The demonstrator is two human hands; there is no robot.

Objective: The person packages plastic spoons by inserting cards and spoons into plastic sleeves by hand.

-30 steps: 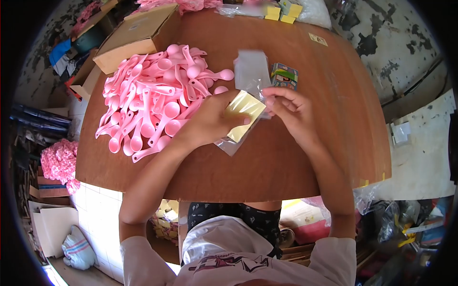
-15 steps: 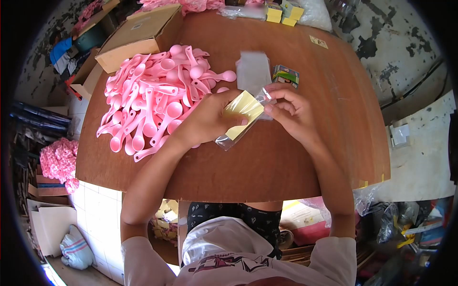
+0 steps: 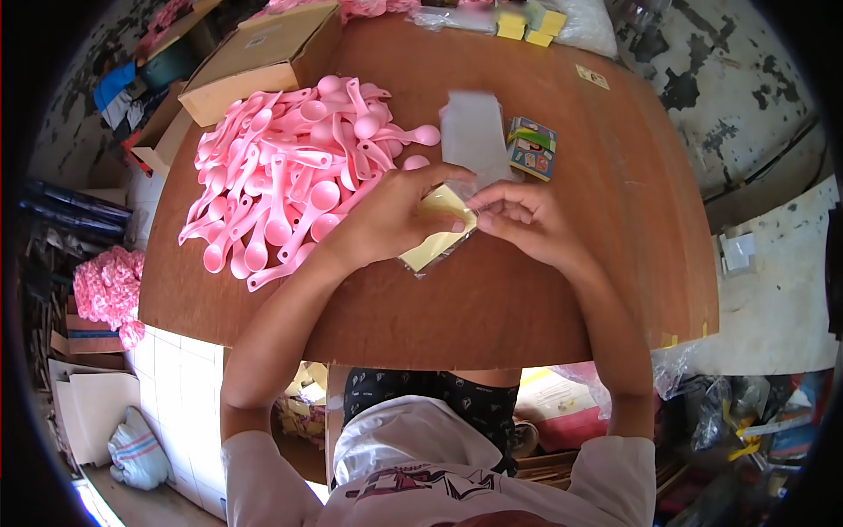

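Observation:
My left hand [image 3: 399,218] is closed round a pale yellow card [image 3: 432,246] that sits in a clear plastic bag, its thumb lying across the card. At the card's upper right edge, the fingers of my right hand [image 3: 520,220] pinch the bag's clear plastic. Just beyond my hands lies a stack of clear bags [image 3: 474,132]. To its right is a small stack of printed colourful cards [image 3: 532,149]. A large heap of pink plastic spoons [image 3: 290,176] spreads over the table to the left of my hands.
A cardboard box [image 3: 259,61] stands behind the spoons on the brown table [image 3: 474,325]. Yellow card stacks [image 3: 531,25] and plastic packs are at the far edge. A small card [image 3: 592,76] lies at the far right. Pink material [image 3: 110,285] hangs beyond the table's left edge.
The yellow card has come down in the bag, whose lower end now extends less beyond it. My right hand has moved slightly down and left, against the card's edge.

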